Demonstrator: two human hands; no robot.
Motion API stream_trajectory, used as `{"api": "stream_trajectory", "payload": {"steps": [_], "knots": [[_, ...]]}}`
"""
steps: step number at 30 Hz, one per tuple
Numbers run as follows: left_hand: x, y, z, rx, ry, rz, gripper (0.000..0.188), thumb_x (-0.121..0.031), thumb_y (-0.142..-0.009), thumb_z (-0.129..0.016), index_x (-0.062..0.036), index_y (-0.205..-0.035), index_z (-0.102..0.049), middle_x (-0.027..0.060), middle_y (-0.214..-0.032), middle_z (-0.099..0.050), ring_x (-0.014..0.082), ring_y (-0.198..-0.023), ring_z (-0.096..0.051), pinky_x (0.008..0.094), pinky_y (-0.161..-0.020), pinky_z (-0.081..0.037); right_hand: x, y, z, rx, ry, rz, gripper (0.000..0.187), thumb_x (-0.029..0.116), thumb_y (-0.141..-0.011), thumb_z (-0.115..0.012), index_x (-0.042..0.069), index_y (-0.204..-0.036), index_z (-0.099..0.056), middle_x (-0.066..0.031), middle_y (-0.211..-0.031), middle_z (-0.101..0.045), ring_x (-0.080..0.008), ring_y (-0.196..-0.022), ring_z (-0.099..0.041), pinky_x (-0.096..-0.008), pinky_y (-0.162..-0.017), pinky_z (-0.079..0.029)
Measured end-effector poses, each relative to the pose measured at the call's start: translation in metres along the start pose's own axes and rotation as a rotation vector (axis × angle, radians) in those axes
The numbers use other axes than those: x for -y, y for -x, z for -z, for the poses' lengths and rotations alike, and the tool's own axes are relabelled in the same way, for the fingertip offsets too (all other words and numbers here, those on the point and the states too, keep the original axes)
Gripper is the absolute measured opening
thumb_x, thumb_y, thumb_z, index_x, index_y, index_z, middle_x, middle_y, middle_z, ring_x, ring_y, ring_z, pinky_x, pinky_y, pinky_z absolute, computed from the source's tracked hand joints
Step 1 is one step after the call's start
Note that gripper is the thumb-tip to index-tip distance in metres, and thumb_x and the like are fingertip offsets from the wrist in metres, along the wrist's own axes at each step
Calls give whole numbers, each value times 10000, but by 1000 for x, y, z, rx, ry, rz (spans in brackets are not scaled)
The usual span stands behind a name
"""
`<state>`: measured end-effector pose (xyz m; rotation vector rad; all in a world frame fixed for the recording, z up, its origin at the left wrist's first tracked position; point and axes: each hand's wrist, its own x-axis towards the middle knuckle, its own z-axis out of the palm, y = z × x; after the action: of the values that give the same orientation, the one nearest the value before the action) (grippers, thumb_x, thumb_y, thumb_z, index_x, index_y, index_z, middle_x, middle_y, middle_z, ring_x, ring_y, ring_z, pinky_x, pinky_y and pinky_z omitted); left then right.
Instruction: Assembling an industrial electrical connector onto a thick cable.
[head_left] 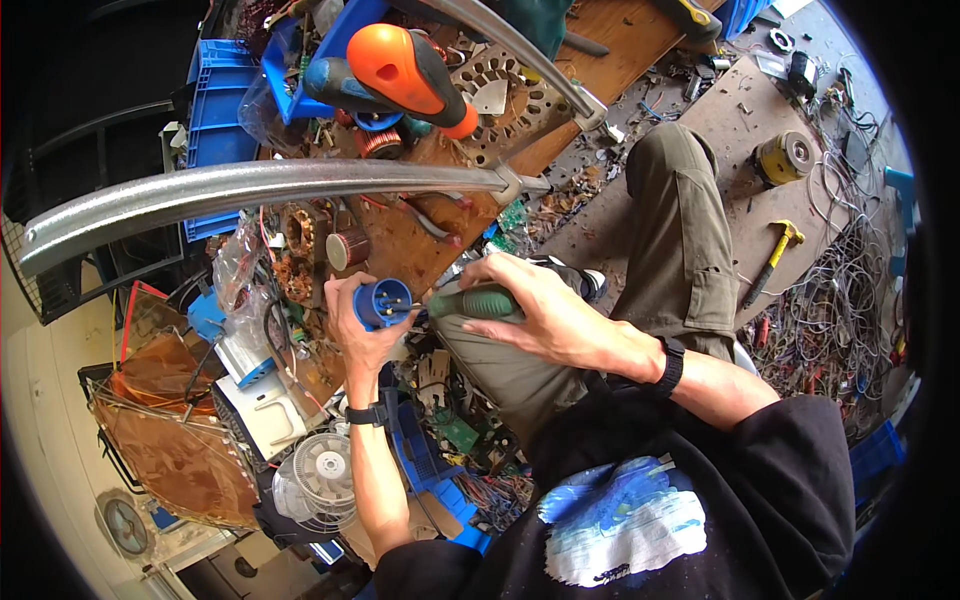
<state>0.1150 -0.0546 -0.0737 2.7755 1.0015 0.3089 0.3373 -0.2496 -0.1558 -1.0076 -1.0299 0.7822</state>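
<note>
My left hand (pixel 360 340) is closed around a blue round industrial plug (pixel 368 306), whose open end shows several brass-coloured pins. My right hand (pixel 550 315) grips a screwdriver by its green handle (pixel 478 302). Its short shaft points left at the plug's open end and reaches the rim or the pins; exactly where the tip rests I cannot make out. Both hands are above my lap, between the cluttered wooden bench (pixel 400 262) and my bent leg (pixel 690 230).
Metal tubes (pixel 270 187) cross above the bench, near an orange-and-black tool handle (pixel 400 75). Copper coils (pixel 300 255) and blue crates (pixel 215 140) lie left. At right are a yellow hammer (pixel 775 258), a yellow spool (pixel 785 158) and tangled wires (pixel 830 310). A white fan (pixel 325 470) stands lower left.
</note>
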Motion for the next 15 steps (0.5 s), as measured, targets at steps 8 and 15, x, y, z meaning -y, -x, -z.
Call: {"api": "stream_trajectory", "payload": {"steps": [8,15], "knots": [[1,0,-1,-9,-11,3,711,-192,-619,-1052,-46,-1186,-647,94,-1116,-549,297,-1026,-607,432,-917,-504,4,-14,1,-143,159,205,538,355,-1049,-749,-6,-1363,-504,-278,-1006,-686,-500,-902,-700,-538,-802,-576],[0,0,1,3,0,-1,700,-156,-609,-1038,-48,-1181,-649,94,-1104,-546,305,-1018,-601,427,-909,-498,5,-1,5,111,181,27,566,238,-1010,-780,-9,-1440,-509,-228,-1230,-605,-428,-1125,-649,-498,-953,-554]]}}
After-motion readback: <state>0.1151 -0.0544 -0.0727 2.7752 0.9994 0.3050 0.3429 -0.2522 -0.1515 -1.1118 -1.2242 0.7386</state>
